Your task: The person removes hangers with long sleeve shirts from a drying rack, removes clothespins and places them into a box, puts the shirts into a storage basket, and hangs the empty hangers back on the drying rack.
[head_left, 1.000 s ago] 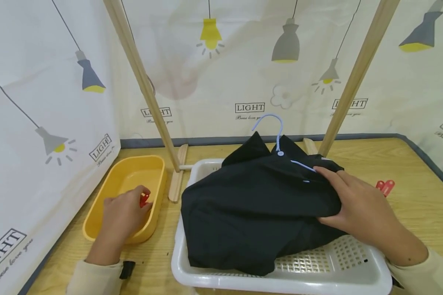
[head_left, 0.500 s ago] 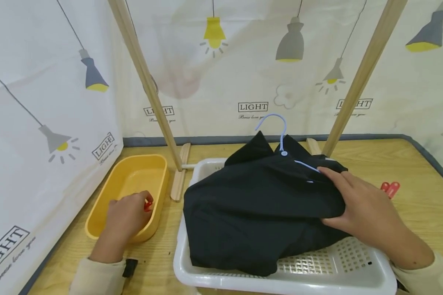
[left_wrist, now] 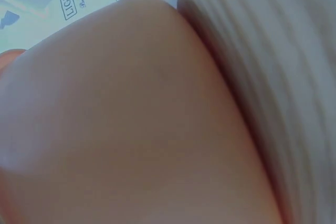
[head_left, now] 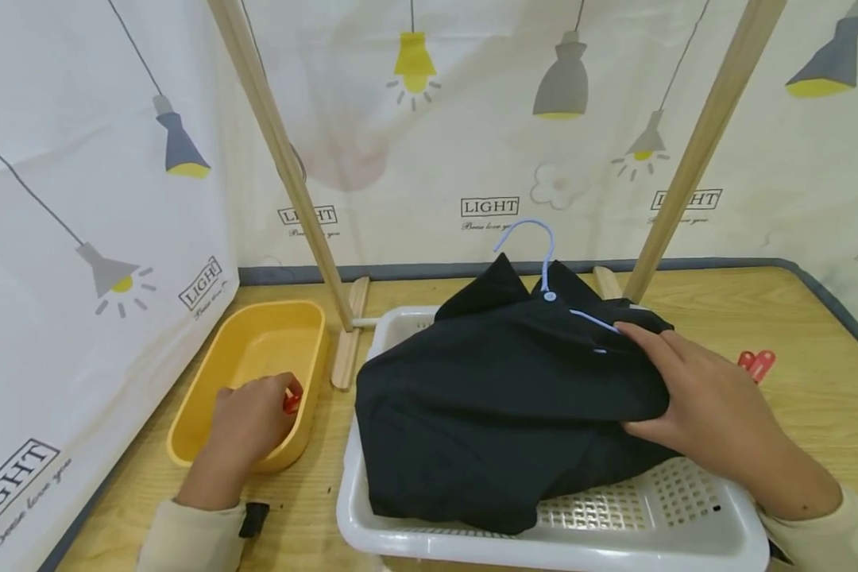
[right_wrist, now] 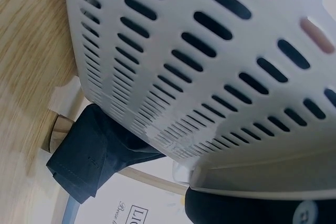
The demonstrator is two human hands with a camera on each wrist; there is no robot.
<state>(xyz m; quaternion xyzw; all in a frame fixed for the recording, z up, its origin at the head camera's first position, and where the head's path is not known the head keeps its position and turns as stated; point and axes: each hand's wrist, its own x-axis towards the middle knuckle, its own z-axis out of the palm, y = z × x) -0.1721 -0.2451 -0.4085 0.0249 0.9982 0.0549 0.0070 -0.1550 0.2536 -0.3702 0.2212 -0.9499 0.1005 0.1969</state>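
A black garment (head_left: 500, 405) on a pale blue hanger (head_left: 543, 254) lies piled in a white slotted basket (head_left: 658, 516). My right hand (head_left: 693, 397) grips a fold of the garment at its right side, thumb tucked under the cloth. My left hand (head_left: 253, 417) reaches into a yellow tub (head_left: 250, 349) and pinches a red clip (head_left: 291, 402). The left wrist view is filled by blurred skin and sleeve. In the right wrist view the basket wall (right_wrist: 210, 72) fills the frame, with a corner of the black garment (right_wrist: 89, 156) hanging over it.
Two slanted wooden rack legs (head_left: 286, 167) (head_left: 693, 151) rise behind the basket from feet on the wooden table (head_left: 815, 334). Red clips (head_left: 755, 364) lie on the table right of the basket. A lamp-printed curtain (head_left: 100, 199) closes off the left and back.
My left hand has slid slightly right inside the yellow tub with the red clip. The right hand stays on the garment.
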